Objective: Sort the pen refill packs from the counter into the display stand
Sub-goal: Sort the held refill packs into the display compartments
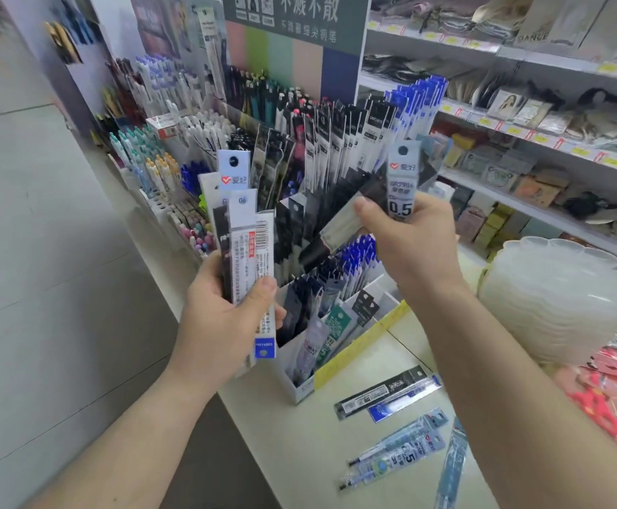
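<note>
My left hand (222,317) grips a fanned bundle of several pen refill packs (242,247), held upright in front of the display stand (301,391). My right hand (410,240) holds two packs above the stand's slots: a grey one marked 0.5 (402,181) standing upright, and a dark one (336,229) slanting down to the left. The stand's compartments are filled with dark, blue and white refill packs. On the cream counter (299,453) lie more packs: a black one (380,393), a blue one (406,400) and several light-blue ones (399,453).
A stack of clear scalloped plastic trays (564,303) stands right of the stand, with pink packets (608,391) beside it. Pens in rows (160,156) fill racks at the back left. Shelves of small goods (520,148) line the right. Floor tiles (42,288) lie left of the counter.
</note>
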The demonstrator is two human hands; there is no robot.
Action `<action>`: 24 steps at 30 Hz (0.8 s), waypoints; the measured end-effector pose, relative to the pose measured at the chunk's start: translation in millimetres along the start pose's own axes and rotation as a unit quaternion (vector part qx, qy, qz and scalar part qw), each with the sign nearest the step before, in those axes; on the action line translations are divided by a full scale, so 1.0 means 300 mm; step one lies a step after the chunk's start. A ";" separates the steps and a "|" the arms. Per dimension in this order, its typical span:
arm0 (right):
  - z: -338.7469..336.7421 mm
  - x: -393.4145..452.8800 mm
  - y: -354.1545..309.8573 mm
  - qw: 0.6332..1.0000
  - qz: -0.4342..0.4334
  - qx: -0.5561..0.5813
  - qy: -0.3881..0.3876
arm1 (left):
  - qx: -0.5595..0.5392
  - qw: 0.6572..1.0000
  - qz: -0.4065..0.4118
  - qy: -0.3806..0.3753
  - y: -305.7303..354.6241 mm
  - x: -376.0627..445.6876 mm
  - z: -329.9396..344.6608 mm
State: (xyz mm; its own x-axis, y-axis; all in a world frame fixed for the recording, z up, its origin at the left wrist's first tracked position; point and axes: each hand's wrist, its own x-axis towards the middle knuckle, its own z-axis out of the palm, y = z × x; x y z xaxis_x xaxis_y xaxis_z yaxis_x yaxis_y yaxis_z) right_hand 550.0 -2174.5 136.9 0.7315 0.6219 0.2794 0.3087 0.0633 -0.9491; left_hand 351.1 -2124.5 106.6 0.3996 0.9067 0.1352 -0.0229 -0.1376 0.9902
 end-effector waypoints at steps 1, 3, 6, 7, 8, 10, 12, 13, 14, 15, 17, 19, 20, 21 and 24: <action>0.013 0.009 0.006 1.000 -0.002 -0.010 -0.013 | -0.001 1.000 -0.005 0.008 0.000 0.002 -0.008; 0.037 0.025 0.016 0.999 -0.005 -0.030 -0.036 | -0.003 1.000 -0.011 0.018 0.001 0.006 -0.016; 0.062 0.042 0.033 0.998 -0.009 -0.052 -0.043 | -0.008 1.000 -0.019 0.017 0.001 0.007 -0.021; 0.066 0.044 0.036 0.997 -0.013 -0.059 -0.037 | -0.009 1.000 -0.021 0.014 0.003 0.007 -0.021; 0.071 0.045 0.038 0.997 -0.019 -0.068 -0.029 | -0.009 1.000 -0.024 0.011 0.006 0.006 -0.021; 0.080 0.042 0.040 0.995 -0.035 -0.092 -0.019 | -0.003 1.000 -0.027 0.008 0.010 0.005 -0.022; 0.084 0.042 0.040 0.992 -0.043 -0.115 -0.013 | 0.004 1.000 -0.027 0.008 0.009 0.005 -0.027; 0.081 0.045 0.038 0.992 -0.045 -0.119 -0.009 | 0.005 1.000 -0.027 0.008 0.009 0.006 -0.029; 0.075 0.050 0.037 0.992 -0.044 -0.120 -0.002 | 0.006 1.000 -0.027 0.007 0.008 0.007 -0.030; 0.069 0.056 0.035 0.992 -0.042 -0.118 0.008 | 0.006 1.000 -0.028 0.006 0.007 0.006 -0.031; 0.066 0.061 0.030 0.993 -0.035 -0.114 0.024 | 0.003 1.000 -0.029 0.003 0.006 0.006 -0.030; 0.086 0.055 0.028 0.991 -0.037 -0.126 0.018 | 0.001 1.000 -0.030 -0.002 0.007 0.003 -0.022; 0.104 0.048 0.031 0.989 -0.039 -0.142 0.006 | 0.001 1.000 -0.028 -0.005 0.006 0.003 -0.018; 0.122 0.045 0.040 0.986 -0.038 -0.162 -0.009 | 0.001 1.000 -0.025 -0.008 0.006 0.004 -0.013; 0.165 0.037 0.081 0.961 -0.017 -0.262 -0.085 | -0.004 1.000 -0.013 -0.017 0.011 0.012 -0.001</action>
State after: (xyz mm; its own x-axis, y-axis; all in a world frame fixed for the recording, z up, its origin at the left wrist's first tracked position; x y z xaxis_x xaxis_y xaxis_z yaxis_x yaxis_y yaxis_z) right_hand 535.6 -2127.5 109.8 0.6197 0.7476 0.2391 0.6271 -0.2884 -0.7236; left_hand 352.3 -2121.7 110.4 0.4314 0.8955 0.1092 -0.0202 -0.1114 0.9936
